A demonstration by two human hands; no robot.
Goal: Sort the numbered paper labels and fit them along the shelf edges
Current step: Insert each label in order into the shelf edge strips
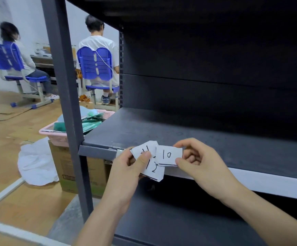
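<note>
Closest to the camera, 2 bare arms reached up from the bottom, over a dark low shelf. The left hand pinched 2 white paper labels, with its thumb pressed on top of them. One was label 11 and under it, a bit lower, was label 12. The right hand pinched label 10 by its right end, between the thumb and a bent finger. Label 10 lay partly over the other 2. All 3 labels were held in the air, right in front of the shelf edge, which was white on the right and dark grey on the left. Behind the edge was the flat top of the middle shelf, dark and bare, with a dark back wall. A grey post stood at the left corner of the shelf. Past the post, a pink basket with green things in it sat on a brown box. A white cloth lay on the wood floor beside the box. Far back, 2 people sat on 2 blue chairs, facing away, near a pale wall.
</note>
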